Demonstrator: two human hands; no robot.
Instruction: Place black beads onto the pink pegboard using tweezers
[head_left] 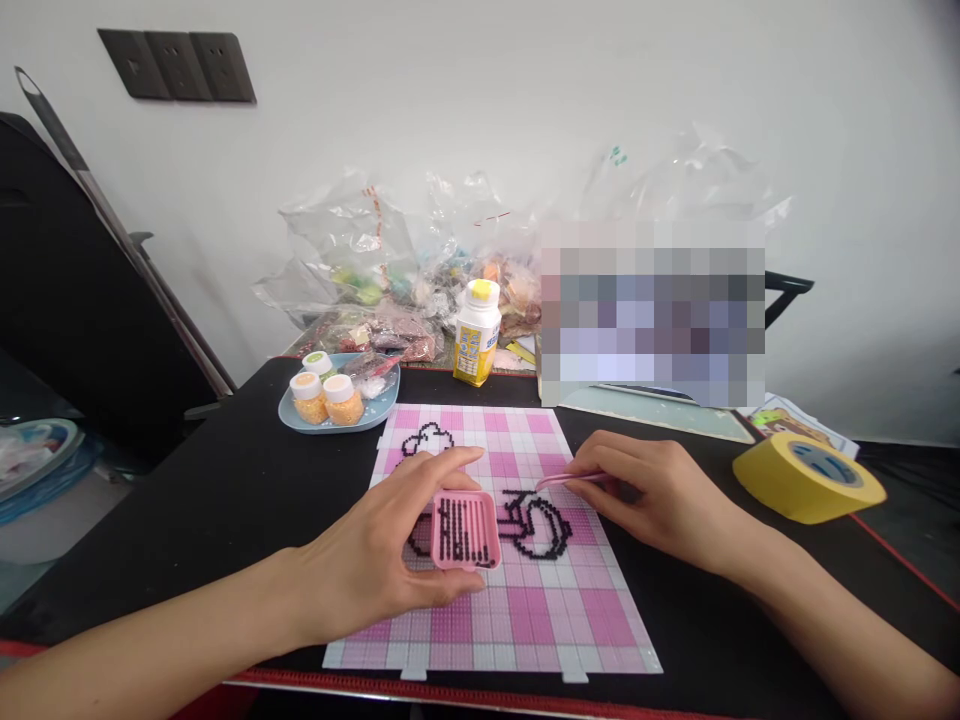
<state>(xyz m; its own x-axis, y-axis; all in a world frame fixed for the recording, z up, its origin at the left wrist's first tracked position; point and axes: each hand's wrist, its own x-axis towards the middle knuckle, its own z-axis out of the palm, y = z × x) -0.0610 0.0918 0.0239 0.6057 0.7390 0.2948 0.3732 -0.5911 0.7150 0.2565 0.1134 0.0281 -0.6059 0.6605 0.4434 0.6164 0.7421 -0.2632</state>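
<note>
The fingers (pixel 442 462) of the left hand (pixel 382 560) are curled around a small pink tray (pixel 466 530), with the thumb below it and the other fingers above, so they grip it at its left side. The fingers (pixel 600 462) of the right hand (pixel 660 495) are closed on pink tweezers (pixel 571 480), and the tip of the tweezers points left, toward the black beads.

The black table (pixel 225 490) carries everything. Behind it, against the white wall, there is a heap of clear plastic bags (pixel 390 260) with coloured contents. In the middle of the table lies a pink and white checked pegboard (pixel 510 600), and both hands rest over it. A black bead outline (pixel 532 525) is laid on the pegboard, just right of the tray, and another small outline (pixel 426 438) is near the far left corner.

A yellow tape roll (pixel 806 478) lies on the table to the right, apart from the right hand. A blue plate (pixel 375 408) stands at the far left of the pegboard and holds three small jars (pixel 326 392) with white lids. A white bottle with a yellow cap (pixel 477 332) stands upright beside the plate.

The pink tray holds rows of black beads and is over the pegboard; whether it touches the board I cannot tell
</note>
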